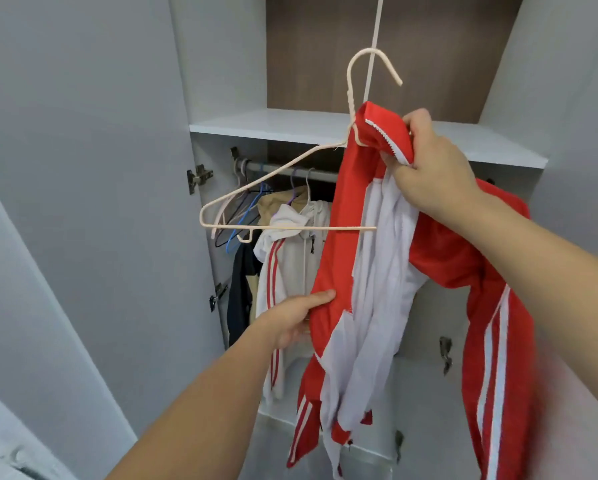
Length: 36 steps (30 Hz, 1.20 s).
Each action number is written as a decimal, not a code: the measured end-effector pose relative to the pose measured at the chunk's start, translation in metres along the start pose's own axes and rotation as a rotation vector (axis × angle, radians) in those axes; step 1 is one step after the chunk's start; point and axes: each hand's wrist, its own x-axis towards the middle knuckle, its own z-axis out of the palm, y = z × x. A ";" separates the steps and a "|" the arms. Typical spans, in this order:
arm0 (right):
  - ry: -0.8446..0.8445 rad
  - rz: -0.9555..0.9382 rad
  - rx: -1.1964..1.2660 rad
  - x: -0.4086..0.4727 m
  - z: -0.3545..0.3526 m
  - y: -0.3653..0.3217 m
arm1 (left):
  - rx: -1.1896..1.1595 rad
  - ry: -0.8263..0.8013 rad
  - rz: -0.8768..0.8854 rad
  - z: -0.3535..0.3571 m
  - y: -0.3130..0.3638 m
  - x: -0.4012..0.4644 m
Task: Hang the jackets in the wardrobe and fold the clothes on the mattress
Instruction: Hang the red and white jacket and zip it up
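Your right hand (436,174) sits at about two o'clock from the middle of the view, fingers curled tight round the collar of the red jacket (446,258), bunching it just below the neck of the cream hanger (276,174). The hanger's hook points up toward twelve o'clock, crossing a thin white cord (375,32) that drops from the top edge. One shoulder of the hanger is tucked inside the jacket; the other arm and the bottom bar stick out bare toward nine o'clock. The jacket hangs open with its white lining (377,271) showing down the middle, and a red sleeve with two white stripes trails off toward four o'clock past your right forearm.

Your left hand (297,317) is at roughly seven o'clock from the centre, thumb laid on the jacket's front edge and fingers behind the cloth, holding that edge; how tightly, you cannot tell from here.

Behind all this stands the open wardrobe (82,168). A white shelf (290,124) runs across at about eleven o'clock, and just under it is the rail (290,171). On the rail hang several empty hangers (242,216), blue and dark among them, a tan garment (273,202), a dark garment (242,289) lower down at nine o'clock, and a white jacket (290,258) with red stripes down its sleeve, just left of the red one you are holding.
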 end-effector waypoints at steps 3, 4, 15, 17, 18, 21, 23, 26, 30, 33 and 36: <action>-0.021 0.027 -0.002 -0.014 -0.007 0.007 | 0.038 -0.049 -0.010 0.000 0.000 0.005; -0.037 0.051 -0.010 -0.019 -0.011 0.013 | 0.034 -0.044 -0.010 -0.007 0.003 0.005; -0.229 -0.007 -0.351 -0.064 0.003 0.058 | 0.171 0.242 0.021 -0.124 0.143 -0.074; -0.164 0.056 -0.360 -0.060 0.012 0.061 | 0.229 0.188 0.021 -0.114 0.162 -0.087; -0.139 0.090 -0.335 -0.060 0.017 0.061 | 0.232 0.159 0.046 -0.104 0.168 -0.092; -0.102 0.173 -0.164 -0.057 0.027 0.048 | 0.212 0.088 0.169 -0.062 0.177 -0.095; -0.098 0.166 -0.043 -0.054 0.031 0.038 | 0.204 0.051 0.243 -0.030 0.180 -0.091; -0.098 0.138 0.062 -0.051 0.032 0.028 | 0.380 0.075 0.442 0.009 0.190 -0.086; -0.159 0.121 0.252 -0.052 0.036 0.016 | 0.837 0.175 0.705 0.036 0.206 -0.088; -0.094 0.221 0.486 -0.048 0.048 0.018 | 1.378 0.493 0.962 0.036 0.200 -0.082; -0.008 0.314 0.551 -0.045 0.060 0.022 | 1.328 0.405 0.982 0.025 0.177 -0.071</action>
